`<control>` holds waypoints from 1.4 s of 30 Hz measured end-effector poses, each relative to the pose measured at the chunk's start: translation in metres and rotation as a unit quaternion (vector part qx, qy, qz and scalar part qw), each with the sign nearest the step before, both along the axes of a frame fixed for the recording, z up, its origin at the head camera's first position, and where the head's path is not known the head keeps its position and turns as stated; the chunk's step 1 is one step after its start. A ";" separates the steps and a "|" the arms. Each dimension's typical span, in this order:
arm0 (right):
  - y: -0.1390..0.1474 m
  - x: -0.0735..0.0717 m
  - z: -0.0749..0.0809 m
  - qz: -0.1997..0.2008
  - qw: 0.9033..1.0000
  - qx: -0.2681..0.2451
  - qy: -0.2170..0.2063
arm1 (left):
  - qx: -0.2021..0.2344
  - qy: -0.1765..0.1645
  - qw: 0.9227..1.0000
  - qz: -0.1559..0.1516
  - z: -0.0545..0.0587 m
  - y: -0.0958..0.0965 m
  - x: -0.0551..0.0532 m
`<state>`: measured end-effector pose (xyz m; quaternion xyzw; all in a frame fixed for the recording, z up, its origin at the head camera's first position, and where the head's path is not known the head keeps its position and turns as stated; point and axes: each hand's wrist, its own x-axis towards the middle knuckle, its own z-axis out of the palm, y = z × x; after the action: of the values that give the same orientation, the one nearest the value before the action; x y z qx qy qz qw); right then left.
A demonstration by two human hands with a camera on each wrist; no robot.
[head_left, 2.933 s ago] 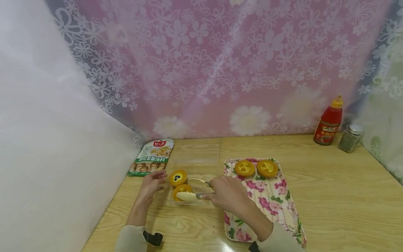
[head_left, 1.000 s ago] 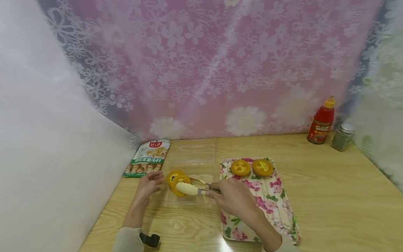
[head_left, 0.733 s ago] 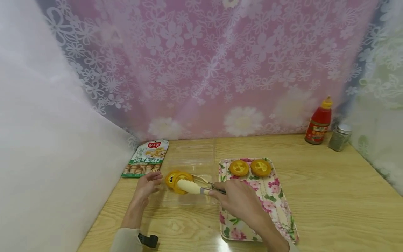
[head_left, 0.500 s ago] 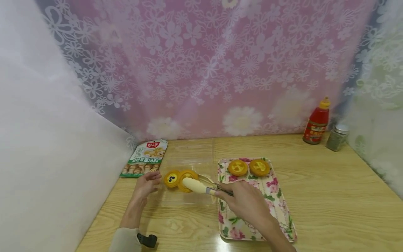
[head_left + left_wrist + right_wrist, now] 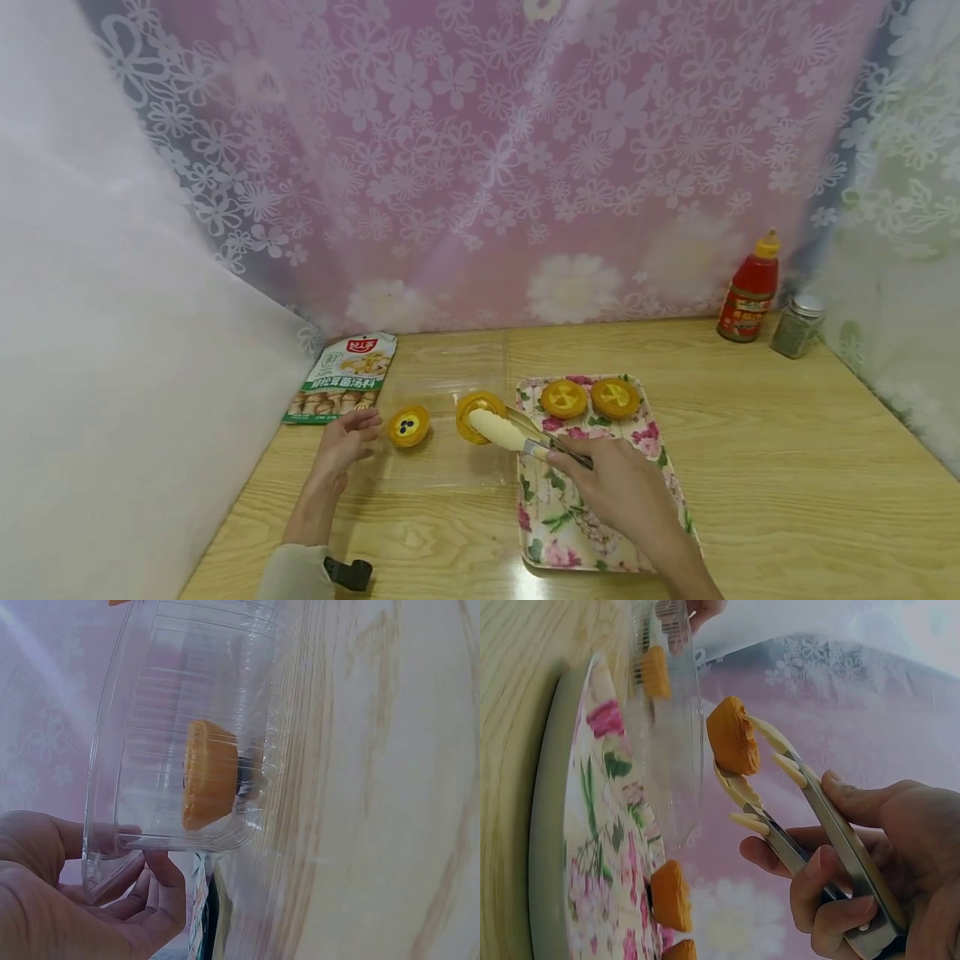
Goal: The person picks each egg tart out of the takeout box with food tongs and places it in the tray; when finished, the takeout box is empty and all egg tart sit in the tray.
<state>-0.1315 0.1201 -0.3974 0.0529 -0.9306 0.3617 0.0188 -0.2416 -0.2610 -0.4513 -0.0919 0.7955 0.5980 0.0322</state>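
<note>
My left hand (image 5: 342,447) pinches the near-left rim of a clear plastic container (image 5: 154,667), thumb inside and fingers outside in the left wrist view. Inside it sits a tart with dark berries (image 5: 408,427). My right hand (image 5: 622,487) grips metal tongs (image 5: 847,847) with cream-coloured tips. Between those tips a second tart (image 5: 733,736) is held up, raised above the container's right side. The tips cover part of its top in the head view. Two fruit-topped tarts (image 5: 564,399) lie on the back of the floral tray (image 5: 555,500), right of the container.
Behind the left hand lies a green-and-white food pouch (image 5: 345,377). A red sauce bottle (image 5: 748,292) and a glass spice jar (image 5: 798,327) stand at the back right of the wooden table (image 5: 787,483). A flowered curtain (image 5: 480,167) hangs behind.
The tongs have gripped the fruit tart, lifted it and carried it right, away from the berry tart. My left hand stays by the container's left rim.
</note>
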 end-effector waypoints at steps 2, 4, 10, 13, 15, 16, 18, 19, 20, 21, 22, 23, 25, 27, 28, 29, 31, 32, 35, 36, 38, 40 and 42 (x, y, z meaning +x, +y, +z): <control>0.006 -0.001 -0.002 -0.007 1.000 0.008 0.003 | 0.001 0.002 1.000 -0.001 0.001 0.000 0.000; 0.013 -0.002 -0.003 -0.014 1.000 0.015 0.004 | 0.001 0.003 1.000 0.000 0.003 0.000 -0.001; 0.035 -0.003 -0.007 -0.017 0.999 0.038 0.005 | -0.003 0.004 1.000 -0.004 0.005 0.001 -0.001; 0.045 -0.004 -0.007 -0.019 0.999 0.051 0.004 | -0.006 0.005 1.000 -0.004 0.004 0.000 -0.002; 0.052 -0.005 -0.008 -0.021 0.998 0.062 0.001 | -0.007 0.006 1.000 -0.005 0.003 0.000 -0.002; 0.055 -0.005 -0.008 -0.022 0.997 0.068 -0.002 | -0.008 0.007 1.000 -0.005 0.003 0.000 -0.002; 0.060 -0.005 -0.008 -0.022 0.997 0.077 -0.006 | -0.009 0.007 1.000 -0.004 0.003 0.000 -0.002; 0.063 -0.005 -0.009 -0.022 0.996 0.082 -0.009 | -0.009 0.007 1.000 -0.001 0.002 0.000 -0.002; 0.065 -0.004 -0.009 -0.021 0.996 0.085 -0.011 | -0.011 0.007 1.000 -0.002 0.002 0.000 -0.001; 0.067 -0.004 -0.010 -0.019 0.996 0.087 -0.012 | -0.011 0.007 1.000 -0.002 0.002 0.000 -0.001; 0.070 -0.003 -0.010 -0.017 0.996 0.089 -0.012 | -0.012 0.007 1.000 -0.001 0.002 -0.001 -0.001; 0.072 -0.003 -0.010 -0.016 0.996 0.090 -0.011 | -0.012 0.007 1.000 -0.001 0.002 -0.001 -0.001; 0.075 -0.002 -0.012 -0.014 0.995 0.095 -0.011 | -0.011 0.009 1.000 -0.003 0.002 -0.001 -0.001; 0.078 -0.001 -0.013 -0.014 0.995 0.100 -0.012 | -0.009 0.007 1.000 -0.005 0.002 -0.001 0.000; 0.080 0.000 -0.014 -0.013 0.994 0.104 -0.013 | -0.008 0.007 1.000 -0.004 0.002 -0.001 0.000; 0.081 0.001 -0.015 -0.012 0.994 0.107 -0.016 | -0.007 0.007 1.000 -0.004 0.002 -0.001 0.000; 0.083 0.001 -0.017 -0.008 0.993 0.112 -0.020 | -0.005 0.005 1.000 -0.004 0.002 -0.001 0.001; 0.084 0.001 -0.018 -0.005 0.993 0.116 -0.021 | -0.005 0.006 1.000 -0.004 0.002 -0.001 0.001; 0.088 0.001 -0.021 0.005 0.992 0.118 -0.031 | -0.006 0.007 1.000 -0.006 0.002 -0.001 0.001; 0.090 0.000 -0.021 0.009 0.992 0.119 -0.032 | -0.006 0.007 1.000 -0.005 0.002 -0.001 0.001; 0.092 0.000 -0.022 0.015 0.992 0.119 -0.038 | -0.007 0.007 1.000 -0.005 0.001 -0.001 0.000; 0.094 0.000 -0.023 0.020 0.992 0.117 -0.042 | -0.006 0.006 1.000 -0.003 0.000 -0.001 0.000; 0.096 0.000 -0.024 0.023 0.992 0.118 -0.043 | -0.006 0.004 1.000 -0.001 0.000 -0.001 0.000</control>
<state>-0.1319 0.2161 -0.4214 0.0602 -0.9654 0.2514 -0.0357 -0.2413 -0.2617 -0.4514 -0.0889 0.7994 0.5935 0.0287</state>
